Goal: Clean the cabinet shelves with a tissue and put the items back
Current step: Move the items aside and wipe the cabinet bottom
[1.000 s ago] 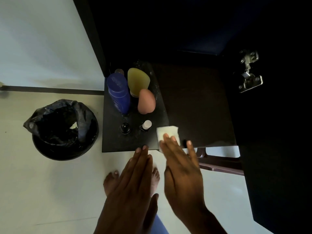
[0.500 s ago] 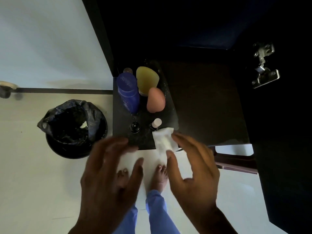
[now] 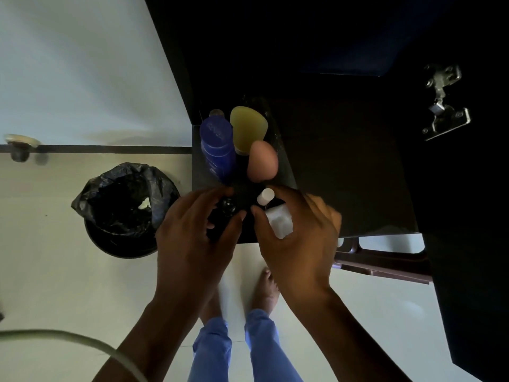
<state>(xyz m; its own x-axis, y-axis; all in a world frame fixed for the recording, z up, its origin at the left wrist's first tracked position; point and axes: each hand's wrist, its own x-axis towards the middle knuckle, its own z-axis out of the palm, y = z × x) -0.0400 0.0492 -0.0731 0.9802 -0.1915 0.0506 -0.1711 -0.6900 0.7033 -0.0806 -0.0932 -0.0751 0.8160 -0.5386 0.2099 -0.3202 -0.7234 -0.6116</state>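
My right hand holds a folded white tissue over the front edge of the dark cabinet shelf. Just beyond its thumb stands a small white-capped bottle. My left hand curls its fingers and thumb around a small black-capped bottle at the shelf's front left. Behind them stand a blue bottle, a yellow bottle and a pink egg-shaped sponge. A round cap peeks out behind the blue bottle.
A black bin with a black liner stands on the pale floor left of the cabinet. The open cabinet door with a metal hinge is on the right. A brown chair frame sits below the shelf. My bare feet are under my hands.
My right hand lifted the tissue off the shelf and gripped it. My left hand moved forward from the shelf's front edge and closed around the black-capped bottle.
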